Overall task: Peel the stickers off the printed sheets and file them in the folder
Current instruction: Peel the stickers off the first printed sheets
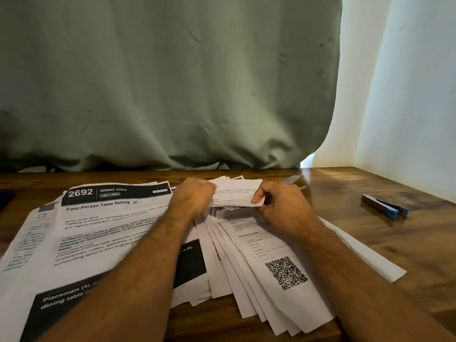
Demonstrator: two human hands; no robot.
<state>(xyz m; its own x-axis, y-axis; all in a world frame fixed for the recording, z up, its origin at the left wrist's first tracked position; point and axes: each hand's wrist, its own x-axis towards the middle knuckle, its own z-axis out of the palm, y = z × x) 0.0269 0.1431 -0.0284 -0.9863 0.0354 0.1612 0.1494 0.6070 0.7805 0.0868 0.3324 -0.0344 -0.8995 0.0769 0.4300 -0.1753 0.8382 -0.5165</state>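
Sheets (103, 225) lie fanned on the worktop (394, 238). Left hand (195, 197), fisted, clamps the far sheet (237, 191) at its left edge; right hand (278, 203) pinches its near-right corner, thumb on top. Peel slowly at a low angle. No sticker or folder visible.

You have two hands in view, the left hand (193, 197) and the right hand (278, 202). One staple remover (385, 207) lies at far right on the one wooden table (407, 243). One QR code (286, 272) shows. The printed sheets (111, 230) overlap in fanned piles; you cannot get an exact count. One green curtain (160, 82) hangs far behind.
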